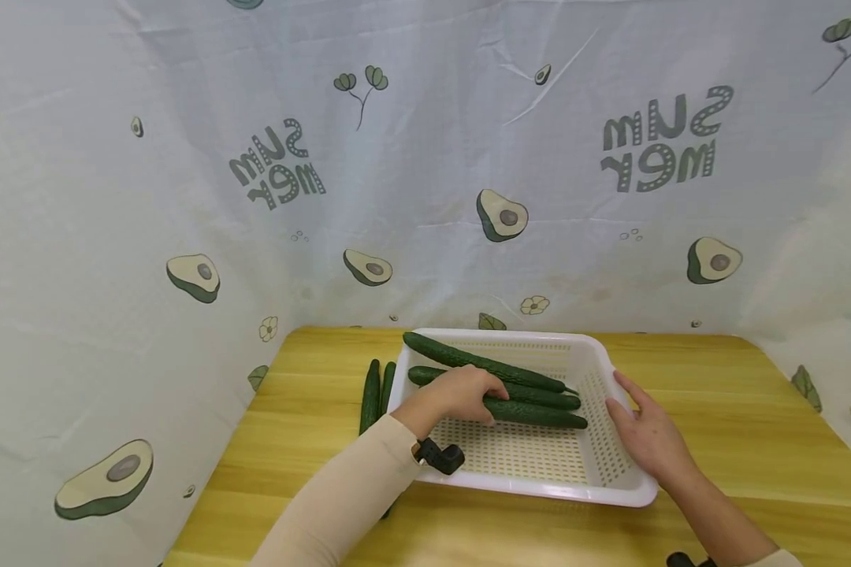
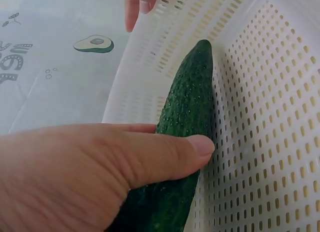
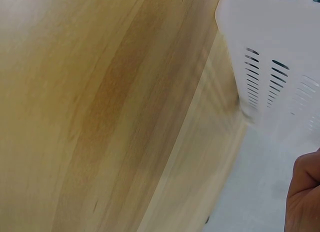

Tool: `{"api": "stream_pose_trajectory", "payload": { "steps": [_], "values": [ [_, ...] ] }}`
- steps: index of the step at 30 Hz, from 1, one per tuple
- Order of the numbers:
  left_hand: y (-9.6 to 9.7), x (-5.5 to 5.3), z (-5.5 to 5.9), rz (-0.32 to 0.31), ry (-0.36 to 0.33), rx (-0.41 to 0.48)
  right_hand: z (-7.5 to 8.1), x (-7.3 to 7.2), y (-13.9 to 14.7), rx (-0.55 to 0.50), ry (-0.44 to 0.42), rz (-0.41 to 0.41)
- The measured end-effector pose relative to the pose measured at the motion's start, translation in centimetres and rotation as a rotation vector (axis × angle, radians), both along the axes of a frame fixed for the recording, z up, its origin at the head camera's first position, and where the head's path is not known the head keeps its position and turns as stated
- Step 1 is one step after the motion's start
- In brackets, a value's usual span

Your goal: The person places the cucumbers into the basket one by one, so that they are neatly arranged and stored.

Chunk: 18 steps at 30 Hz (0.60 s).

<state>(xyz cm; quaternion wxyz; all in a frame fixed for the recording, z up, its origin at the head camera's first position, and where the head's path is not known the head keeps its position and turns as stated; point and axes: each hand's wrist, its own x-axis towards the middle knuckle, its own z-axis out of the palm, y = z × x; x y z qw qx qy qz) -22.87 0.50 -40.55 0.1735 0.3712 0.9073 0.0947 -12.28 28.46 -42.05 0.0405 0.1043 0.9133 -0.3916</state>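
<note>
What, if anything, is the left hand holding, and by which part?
The left hand holds the front cucumber in the white basket, back from its right-hand tip.

3 long green cucumbers (image 1: 539, 413) slant across the white perforated basket (image 1: 525, 461).

A wooden tabletop (image 1: 688, 386) against pale sheeting (image 1: 425, 165).
Facing you, printed avocados (image 1: 503, 216), flowers (image 1: 535, 305) and "summer" lettering (image 1: 655, 164) decorate the creased backdrop; light gleams below.
</note>
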Motion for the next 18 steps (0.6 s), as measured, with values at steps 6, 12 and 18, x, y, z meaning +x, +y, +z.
{"api": "stream_pose_trajectory", "payload": {
  "steps": [6, 12, 18],
  "values": [
    [0.33, -0.11, -0.25, 0.021, 0.014, 0.000, 0.05, 0.02, 0.17, -0.024, -0.011, 0.000],
    [0.60, -0.01, -0.37, 0.032, 0.056, -0.036, 0.13, -0.06, 0.10, -0.032, -0.011, -0.004],
    [0.82, 0.30, -0.26, 0.019, 0.105, -0.071, 0.08, -0.03, 0.06, -0.016, -0.015, -0.006]
  ]
}}
